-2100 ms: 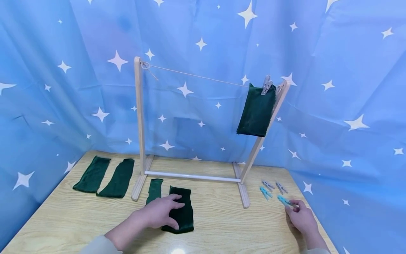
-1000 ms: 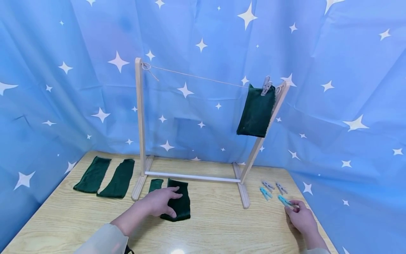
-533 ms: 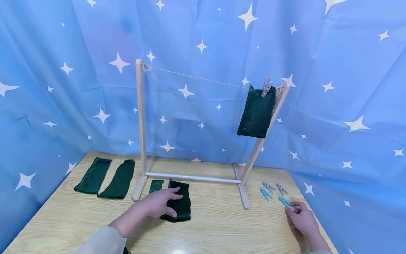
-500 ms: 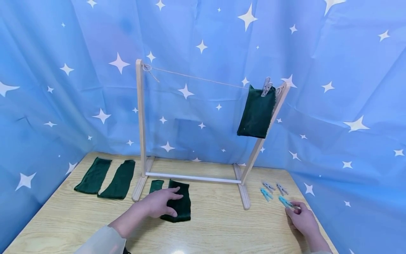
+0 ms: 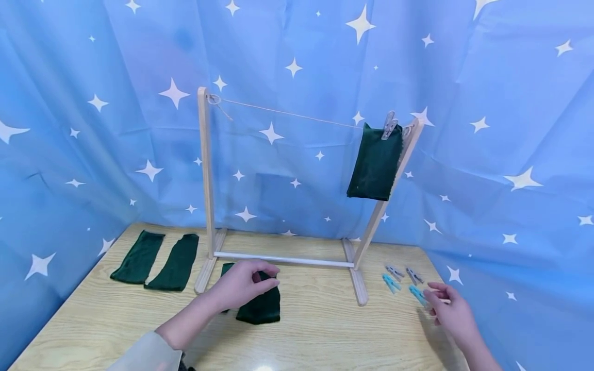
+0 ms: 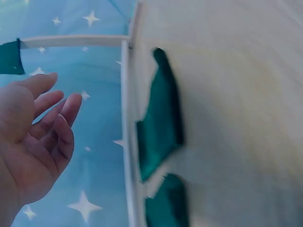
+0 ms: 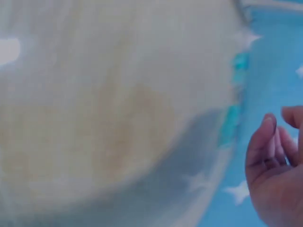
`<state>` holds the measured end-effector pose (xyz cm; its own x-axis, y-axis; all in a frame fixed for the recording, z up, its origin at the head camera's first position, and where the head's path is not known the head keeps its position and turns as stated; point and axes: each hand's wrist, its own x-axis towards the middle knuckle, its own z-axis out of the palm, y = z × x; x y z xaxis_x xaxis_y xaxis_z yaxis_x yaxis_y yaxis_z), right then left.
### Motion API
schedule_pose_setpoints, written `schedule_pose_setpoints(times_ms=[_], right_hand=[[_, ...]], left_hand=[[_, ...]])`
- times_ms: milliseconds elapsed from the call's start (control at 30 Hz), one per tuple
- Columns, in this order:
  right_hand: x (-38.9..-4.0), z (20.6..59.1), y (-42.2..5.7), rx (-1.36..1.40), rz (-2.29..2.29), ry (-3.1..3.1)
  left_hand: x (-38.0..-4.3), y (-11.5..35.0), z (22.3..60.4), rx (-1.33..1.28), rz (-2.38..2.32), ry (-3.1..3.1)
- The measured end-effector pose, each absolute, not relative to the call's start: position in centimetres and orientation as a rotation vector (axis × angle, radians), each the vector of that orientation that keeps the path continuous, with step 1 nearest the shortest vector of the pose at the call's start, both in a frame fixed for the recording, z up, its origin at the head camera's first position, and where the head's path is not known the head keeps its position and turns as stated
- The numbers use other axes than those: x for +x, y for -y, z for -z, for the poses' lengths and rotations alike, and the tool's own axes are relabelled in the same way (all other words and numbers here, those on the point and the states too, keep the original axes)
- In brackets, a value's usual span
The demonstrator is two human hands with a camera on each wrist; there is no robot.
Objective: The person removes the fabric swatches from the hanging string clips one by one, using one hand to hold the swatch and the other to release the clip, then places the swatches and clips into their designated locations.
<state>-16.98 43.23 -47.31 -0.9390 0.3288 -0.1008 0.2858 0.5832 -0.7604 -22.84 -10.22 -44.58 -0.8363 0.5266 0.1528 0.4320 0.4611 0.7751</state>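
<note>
My left hand (image 5: pixel 241 282) hovers over a dark green cloth (image 5: pixel 263 310) on the table, its fingers loosely bent; the left wrist view shows nothing in them. Part of a second green cloth (image 5: pixel 227 268) shows behind that hand. My right hand (image 5: pixel 449 308) is just above the right side of the table, beside a turquoise clothespin (image 5: pixel 417 294). In the right wrist view its fingers (image 7: pixel 259 146) are relaxed and hold nothing. Another turquoise clothespin (image 5: pixel 391 283) and two grey ones (image 5: pixel 394 272) lie close by.
A wooden drying rack (image 5: pixel 205 170) with a string line (image 5: pixel 287 112) stands at the back. A green cloth (image 5: pixel 377 165) hangs at its right end under a grey clothespin (image 5: pixel 390 125). Two more cloths (image 5: pixel 172 265) lie at the left. A blue star-patterned curtain (image 5: pixel 297 46) surrounds the table.
First the left hand slid the cloth away across the table; now it has risen off it. The right hand has left the turquoise clothespin and moved slightly right and up.
</note>
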Motion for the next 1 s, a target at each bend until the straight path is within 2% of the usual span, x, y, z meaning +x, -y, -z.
schedule_pose_setpoints(times_ms=[367, 700, 1000], right_hand=[[-18.0, 37.5, -38.7, -0.121, -1.203, 2.611], [-20.6, 27.3, -35.0, 0.044, -1.136, 2.556], [-22.5, 20.3, -31.9, 0.106, -1.071, 2.455]], left_hand=[[-24.0, 6.9, 39.3, 0.961, -1.414, -2.519], [-27.6, 3.3, 34.0, 0.942, -1.632, -2.424], [-30.3, -0.2, 30.1, 0.952, -1.796, -2.349]])
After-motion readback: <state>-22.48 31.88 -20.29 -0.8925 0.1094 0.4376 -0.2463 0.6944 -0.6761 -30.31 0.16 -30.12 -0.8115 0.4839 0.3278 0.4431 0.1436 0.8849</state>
